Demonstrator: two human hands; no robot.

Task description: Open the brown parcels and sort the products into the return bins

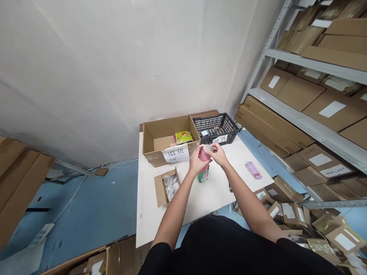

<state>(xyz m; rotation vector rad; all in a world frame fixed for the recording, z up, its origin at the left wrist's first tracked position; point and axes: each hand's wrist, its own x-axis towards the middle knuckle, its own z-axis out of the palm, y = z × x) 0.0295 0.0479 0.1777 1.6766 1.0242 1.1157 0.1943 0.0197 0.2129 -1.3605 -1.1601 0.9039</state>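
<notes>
Over the white table, my left hand (196,163) is wrapped round a pink bottle-like container (204,156). At its top is a pale, greyish round part (208,148), perhaps a lid, and the fingers of my right hand (219,155) are closed on it. Just below my hands a green box (203,175) with a pinkish patch stands on the table; whether the container touches it I cannot tell. Left of my left forearm lies an open small carton (161,191) with crumpled whitish wrapping (171,186) inside.
A large cardboard box (156,154) with yellow-green packets (183,137) and a black plastic crate (231,133) stand at the table's back. A blurred pink-purple item (254,170) lies right. Shelves of cartons (306,91) rise on the right; loose cartons (289,214) cover the floor below.
</notes>
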